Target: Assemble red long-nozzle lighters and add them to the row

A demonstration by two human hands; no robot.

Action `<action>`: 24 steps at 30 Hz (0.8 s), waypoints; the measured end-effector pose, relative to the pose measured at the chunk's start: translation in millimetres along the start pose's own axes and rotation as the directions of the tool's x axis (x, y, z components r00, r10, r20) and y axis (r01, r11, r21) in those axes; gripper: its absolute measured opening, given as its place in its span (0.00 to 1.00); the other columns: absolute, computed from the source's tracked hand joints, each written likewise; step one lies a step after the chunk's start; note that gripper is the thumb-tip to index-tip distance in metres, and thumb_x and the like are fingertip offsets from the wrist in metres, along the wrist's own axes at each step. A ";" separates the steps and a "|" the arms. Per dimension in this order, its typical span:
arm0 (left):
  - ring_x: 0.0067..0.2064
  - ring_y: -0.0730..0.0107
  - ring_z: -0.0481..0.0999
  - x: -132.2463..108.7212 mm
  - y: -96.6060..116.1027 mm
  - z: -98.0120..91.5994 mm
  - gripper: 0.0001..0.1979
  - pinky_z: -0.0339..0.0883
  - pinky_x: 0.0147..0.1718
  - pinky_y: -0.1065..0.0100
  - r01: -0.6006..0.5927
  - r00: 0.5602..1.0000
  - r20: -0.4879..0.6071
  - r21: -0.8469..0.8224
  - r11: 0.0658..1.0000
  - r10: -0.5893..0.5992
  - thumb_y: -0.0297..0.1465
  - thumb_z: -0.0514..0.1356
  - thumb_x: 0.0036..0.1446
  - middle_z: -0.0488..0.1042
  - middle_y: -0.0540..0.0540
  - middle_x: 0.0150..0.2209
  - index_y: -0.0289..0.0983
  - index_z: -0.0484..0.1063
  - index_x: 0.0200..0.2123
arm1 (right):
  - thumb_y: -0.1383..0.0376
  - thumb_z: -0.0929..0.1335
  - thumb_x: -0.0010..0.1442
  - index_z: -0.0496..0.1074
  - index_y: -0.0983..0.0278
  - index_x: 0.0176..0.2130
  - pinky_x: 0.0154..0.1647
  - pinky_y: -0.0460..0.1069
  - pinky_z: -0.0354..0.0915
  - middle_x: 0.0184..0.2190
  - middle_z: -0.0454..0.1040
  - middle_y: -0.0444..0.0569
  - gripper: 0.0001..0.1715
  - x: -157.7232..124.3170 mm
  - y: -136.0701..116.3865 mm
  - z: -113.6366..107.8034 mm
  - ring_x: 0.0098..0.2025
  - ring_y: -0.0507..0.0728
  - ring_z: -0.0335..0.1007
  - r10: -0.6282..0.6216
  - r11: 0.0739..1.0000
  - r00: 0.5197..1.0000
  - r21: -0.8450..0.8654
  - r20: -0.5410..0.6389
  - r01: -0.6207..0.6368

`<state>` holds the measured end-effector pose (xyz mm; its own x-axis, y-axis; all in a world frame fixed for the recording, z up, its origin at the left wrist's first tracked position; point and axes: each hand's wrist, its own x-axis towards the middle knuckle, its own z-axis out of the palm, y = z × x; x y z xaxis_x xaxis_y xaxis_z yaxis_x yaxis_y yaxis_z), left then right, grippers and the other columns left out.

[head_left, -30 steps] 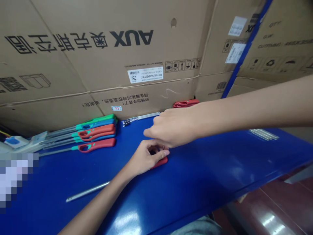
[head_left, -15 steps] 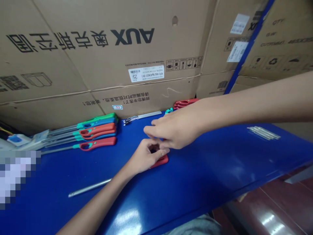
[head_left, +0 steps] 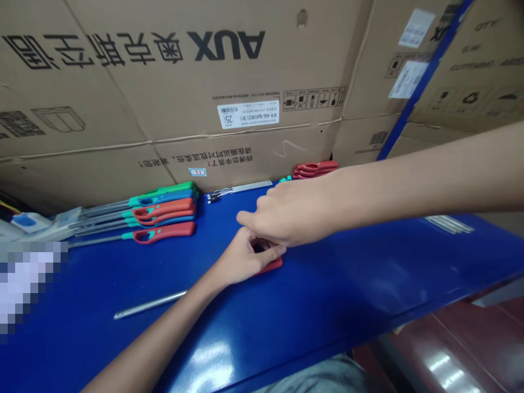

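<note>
My left hand (head_left: 243, 256) is closed around a red lighter handle (head_left: 274, 265) lying on the blue table (head_left: 335, 289). A long metal tube (head_left: 149, 304) emerges on the far side of my left forearm, in line with the handle; the stretch between is covered. Right above, my right hand (head_left: 297, 210) has its fingers curled down against the left thumb and fingers. Its fingertips are hidden, so what they pinch cannot be made out. Behind the right hand lie several red lighter handles (head_left: 315, 168) in a stack, with teal pieces (head_left: 285, 179) beside them.
Several long-necked lighters (head_left: 164, 232) with coloured handles lie at left. Metal tubes with wires (head_left: 239, 189) rest along the back, and more metal tubes (head_left: 450, 224) at right. A large cardboard box (head_left: 184, 98) walls off the rear. The table's front edge is close to my body.
My right hand's fingers have curled in and come lower over my left hand. The left hand keeps its hold on the red handle. The whole view has shifted slightly.
</note>
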<state>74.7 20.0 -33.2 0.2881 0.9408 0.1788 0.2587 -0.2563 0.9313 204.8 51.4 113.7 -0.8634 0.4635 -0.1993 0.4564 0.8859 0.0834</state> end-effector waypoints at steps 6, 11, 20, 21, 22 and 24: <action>0.29 0.71 0.71 -0.7 1.0 0.6 0.09 0.68 0.30 0.69 -0.009 1.000 -0.025 -0.014 1.000 0.009 0.33 0.64 0.51 0.73 0.48 0.27 0.33 0.71 0.31 | 0.63 0.65 0.62 0.71 0.60 0.46 0.29 0.52 0.61 0.42 0.79 0.40 0.12 1.2 -3.1 -4.7 0.37 0.57 0.75 -0.062 0.992 0.982 -0.094 0.177 0.080; 0.28 0.70 0.71 -0.2 0.0 0.2 0.08 0.68 0.30 0.68 -0.025 1.000 0.006 -0.016 1.000 0.026 0.33 0.64 0.52 0.72 0.49 0.25 0.34 0.71 0.28 | 0.67 0.67 0.60 0.68 0.65 0.51 0.28 0.48 0.61 0.41 0.77 0.48 0.18 1.5 -2.5 -9.3 0.37 0.56 0.74 -0.093 0.986 0.961 -0.110 0.259 0.125; 0.30 0.69 0.72 -0.1 0.5 0.4 0.10 0.69 0.30 0.68 -0.020 1.000 -0.002 -0.002 1.000 0.020 0.34 0.64 0.51 0.74 0.47 0.28 0.33 0.72 0.31 | 0.65 0.67 0.60 0.72 0.63 0.43 0.28 0.49 0.59 0.34 0.79 0.40 0.10 0.0 -12.6 -7.3 0.34 0.55 0.75 0.007 1.000 0.986 -0.001 0.168 -0.007; 0.30 0.69 0.72 -0.2 0.7 0.3 0.10 0.69 0.30 0.68 -0.019 1.000 -0.004 -0.001 1.000 0.019 0.34 0.64 0.51 0.74 0.47 0.29 0.33 0.72 0.32 | 0.63 0.66 0.61 0.72 0.63 0.43 0.28 0.50 0.58 0.34 0.79 0.39 0.10 0.5 -12.2 -5.9 0.33 0.55 0.75 0.019 1.000 0.987 0.019 0.162 -0.022; 0.30 0.69 0.72 -0.3 0.7 0.2 0.10 0.68 0.30 0.68 -0.019 1.000 -0.002 0.001 1.000 0.019 0.34 0.64 0.52 0.75 0.47 0.29 0.33 0.73 0.32 | 0.62 0.63 0.63 0.72 0.63 0.43 0.28 0.51 0.58 0.35 0.79 0.39 0.12 1.2 -11.2 -4.4 0.33 0.55 0.74 0.036 0.999 0.987 0.013 0.157 -0.039; 0.29 0.70 0.71 -0.3 0.2 -0.2 0.09 0.68 0.30 0.68 -0.020 1.000 0.013 0.004 1.000 0.020 0.34 0.64 0.51 0.74 0.47 0.28 0.33 0.73 0.30 | 0.59 0.60 0.64 0.70 0.65 0.46 0.27 0.51 0.56 0.37 0.78 0.40 0.17 2.5 -7.5 -2.3 0.32 0.55 0.74 0.048 0.998 0.985 -0.047 0.164 -0.040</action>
<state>74.4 19.7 -33.0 0.3054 0.9324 0.1935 0.2567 -0.2763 0.9262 198.7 46.0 114.8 -0.7936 0.4958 -0.3526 0.4804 0.8663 0.1367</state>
